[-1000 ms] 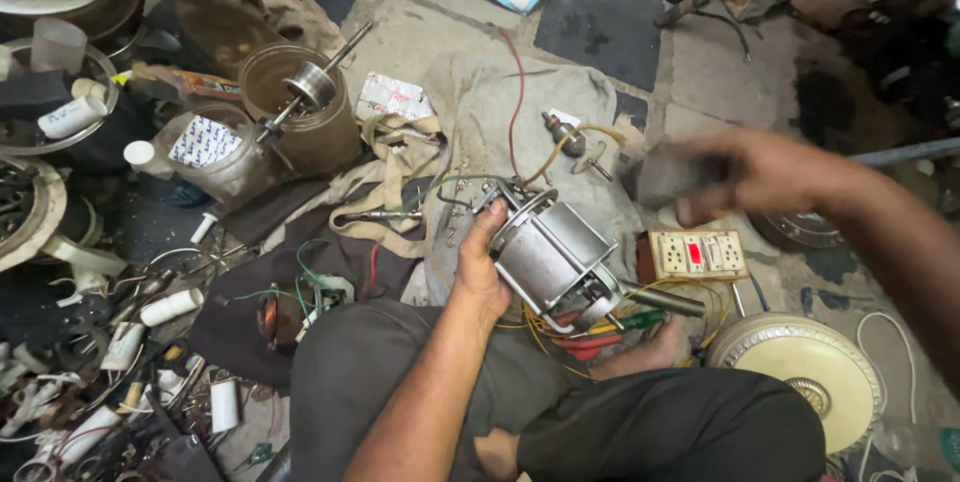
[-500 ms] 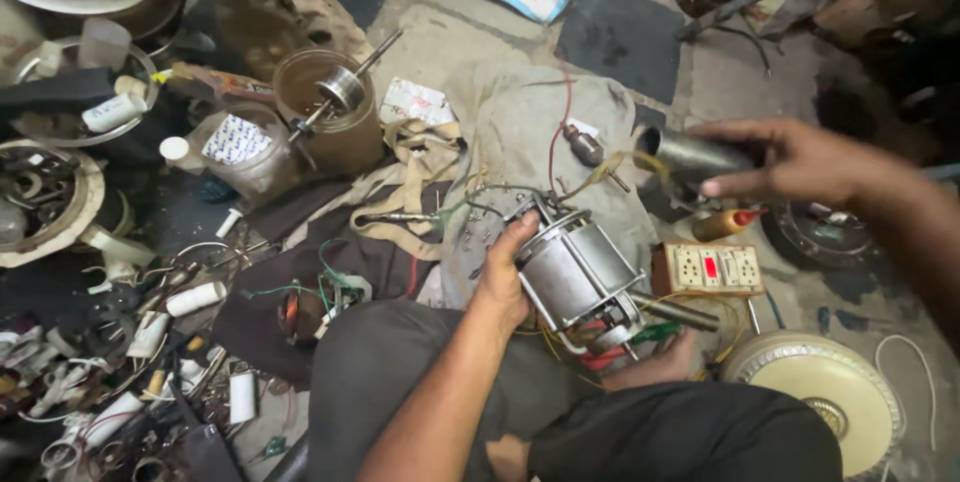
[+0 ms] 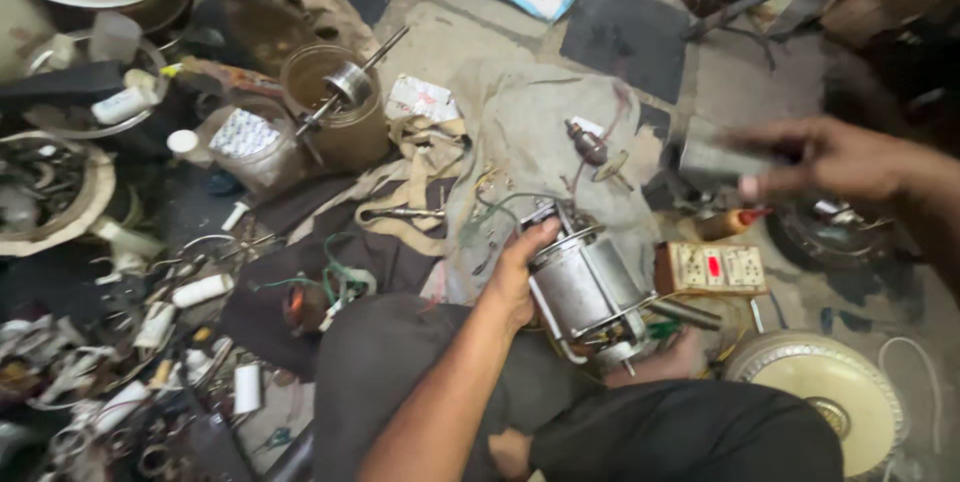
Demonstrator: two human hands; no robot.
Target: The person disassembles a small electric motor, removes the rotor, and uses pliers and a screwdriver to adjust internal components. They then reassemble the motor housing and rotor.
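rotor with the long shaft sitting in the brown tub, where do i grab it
Take the bare shaft end that sticks out past the brown tub, coming from above right. The rotor lies tilted across the rim, so its drum sits half inside and leaves fingers little room.

Bare forearms, no sleeves showing; dark grey trousers (image 3: 640,442).

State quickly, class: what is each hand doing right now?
Left hand: closed around the end of the silver cylindrical metal motor on the lap.
Right hand: blurred, gripping a grey cylindrical metal part above the floor.
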